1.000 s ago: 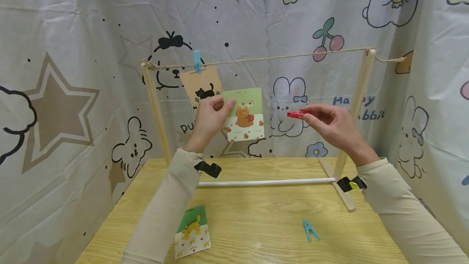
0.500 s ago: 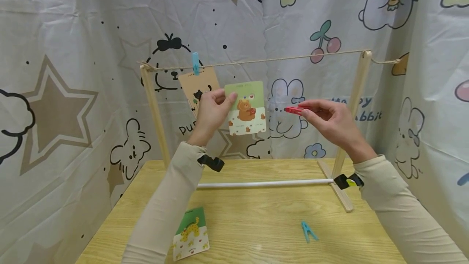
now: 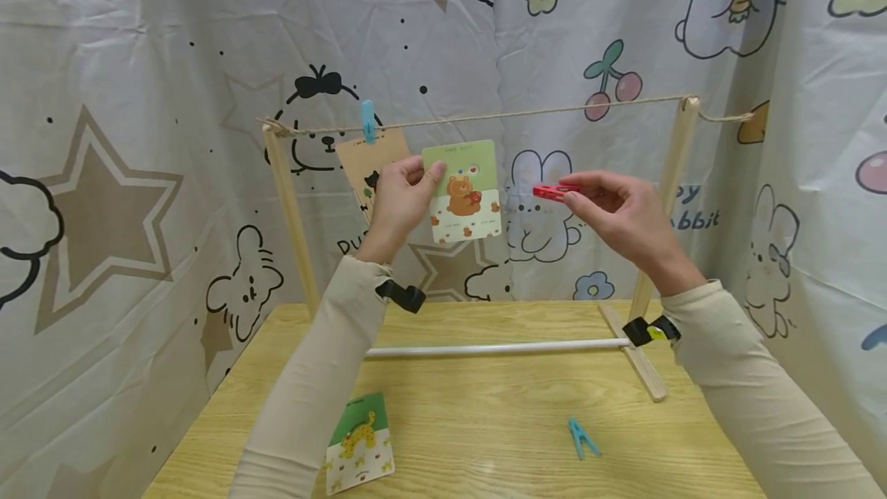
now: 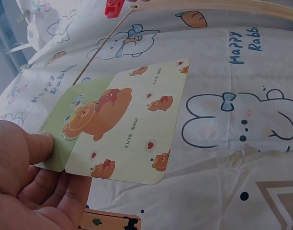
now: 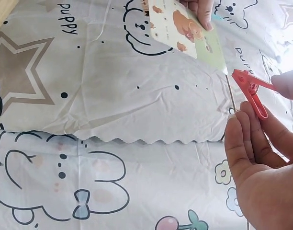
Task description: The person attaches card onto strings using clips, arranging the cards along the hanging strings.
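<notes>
My left hand [image 3: 400, 202] pinches the left edge of a green and white bear card [image 3: 464, 191], held upright just under the twine [image 3: 513, 113]. In the left wrist view the thumb lies on the green part of that card [image 4: 122, 120], with fingers behind. To the right, my right hand [image 3: 624, 218] holds a red clothespin [image 3: 550, 192] between thumb and fingers, pointing left toward the card and apart from it. The right wrist view shows the red clothespin [image 5: 252, 91] gripped by its handles. An orange cat card [image 3: 370, 156] hangs from the twine by a blue clothespin [image 3: 368, 122], partly hidden by my left hand.
The twine runs between two wooden posts [image 3: 287, 214], joined low down by a white rod [image 3: 499, 348]. On the wooden table [image 3: 485, 414] lie a green leopard card [image 3: 360, 445], partly covered by my left sleeve, and another blue clothespin [image 3: 582, 437]. A printed curtain [image 3: 430, 37] stands behind.
My left hand has raised the bear card toward the twine. My right hand has moved up and slightly left with the red clothespin.
</notes>
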The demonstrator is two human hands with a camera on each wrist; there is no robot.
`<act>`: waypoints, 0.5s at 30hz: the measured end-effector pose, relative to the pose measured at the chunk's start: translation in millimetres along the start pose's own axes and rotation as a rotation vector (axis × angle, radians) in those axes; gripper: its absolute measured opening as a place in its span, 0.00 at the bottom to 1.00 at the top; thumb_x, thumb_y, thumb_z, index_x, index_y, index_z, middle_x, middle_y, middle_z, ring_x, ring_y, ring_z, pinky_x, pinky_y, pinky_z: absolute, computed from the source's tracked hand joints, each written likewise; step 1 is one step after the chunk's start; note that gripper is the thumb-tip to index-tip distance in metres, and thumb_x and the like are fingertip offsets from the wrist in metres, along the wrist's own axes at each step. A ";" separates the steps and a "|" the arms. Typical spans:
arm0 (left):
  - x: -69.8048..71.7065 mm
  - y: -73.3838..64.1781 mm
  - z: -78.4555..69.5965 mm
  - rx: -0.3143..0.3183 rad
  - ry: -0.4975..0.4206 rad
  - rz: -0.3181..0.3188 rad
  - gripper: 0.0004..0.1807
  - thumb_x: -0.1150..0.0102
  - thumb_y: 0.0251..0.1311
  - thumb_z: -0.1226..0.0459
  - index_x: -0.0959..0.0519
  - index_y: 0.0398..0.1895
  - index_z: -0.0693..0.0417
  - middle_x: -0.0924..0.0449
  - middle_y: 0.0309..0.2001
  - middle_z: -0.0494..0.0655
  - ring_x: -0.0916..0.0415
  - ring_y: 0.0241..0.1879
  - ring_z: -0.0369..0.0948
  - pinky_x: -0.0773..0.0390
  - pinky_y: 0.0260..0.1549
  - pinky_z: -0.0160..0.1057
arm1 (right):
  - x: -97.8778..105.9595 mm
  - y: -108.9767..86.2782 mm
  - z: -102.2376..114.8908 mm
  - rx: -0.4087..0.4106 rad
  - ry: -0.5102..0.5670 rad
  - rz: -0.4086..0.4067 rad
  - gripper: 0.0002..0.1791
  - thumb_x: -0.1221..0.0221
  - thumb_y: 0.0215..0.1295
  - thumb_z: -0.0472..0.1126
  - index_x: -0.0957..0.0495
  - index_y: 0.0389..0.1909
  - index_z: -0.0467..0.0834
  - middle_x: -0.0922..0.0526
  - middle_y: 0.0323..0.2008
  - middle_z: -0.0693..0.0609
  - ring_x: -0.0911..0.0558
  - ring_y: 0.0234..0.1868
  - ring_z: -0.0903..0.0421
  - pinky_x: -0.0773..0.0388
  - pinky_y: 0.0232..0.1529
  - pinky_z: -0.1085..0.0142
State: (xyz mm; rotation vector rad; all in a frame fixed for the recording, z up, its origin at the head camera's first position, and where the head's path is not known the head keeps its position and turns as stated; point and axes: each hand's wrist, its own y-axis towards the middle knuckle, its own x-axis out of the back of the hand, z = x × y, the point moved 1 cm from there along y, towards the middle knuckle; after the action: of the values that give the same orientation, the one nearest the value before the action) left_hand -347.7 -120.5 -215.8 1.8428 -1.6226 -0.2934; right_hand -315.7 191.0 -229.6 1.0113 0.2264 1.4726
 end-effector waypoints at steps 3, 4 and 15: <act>-0.1 2.0 -0.9 0.017 -0.010 -0.002 0.18 0.41 0.76 0.54 0.22 0.30 0.57 0.14 0.33 0.51 0.27 0.23 0.38 0.35 0.19 0.33 | -0.9 4.5 5.0 -0.017 0.028 -0.003 0.17 0.33 0.71 0.45 0.16 0.57 0.43 0.13 0.43 0.54 0.16 0.37 0.58 0.20 0.38 0.74; -0.3 2.6 -1.4 0.023 -0.015 -0.001 0.17 0.42 0.76 0.54 0.20 0.32 0.58 0.13 0.34 0.52 0.26 0.24 0.39 0.34 0.19 0.33 | -1.3 6.1 6.5 -0.022 0.041 -0.008 0.18 0.33 0.71 0.45 0.17 0.57 0.43 0.13 0.43 0.54 0.15 0.37 0.58 0.20 0.39 0.74; -3.0 11.2 -7.3 0.057 -0.013 -0.014 0.16 0.42 0.76 0.54 0.15 0.47 0.57 0.12 0.40 0.52 0.17 0.33 0.41 0.20 0.29 0.34 | -5.4 25.2 19.5 -0.056 0.072 -0.062 0.20 0.30 0.68 0.49 0.18 0.53 0.42 0.12 0.43 0.53 0.14 0.40 0.57 0.19 0.43 0.74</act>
State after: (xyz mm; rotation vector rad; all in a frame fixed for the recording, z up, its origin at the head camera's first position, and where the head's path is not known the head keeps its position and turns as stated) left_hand -353.1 -115.5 -204.3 1.8995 -1.6427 -0.2687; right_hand -321.0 172.8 -203.4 0.8998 0.2646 1.4523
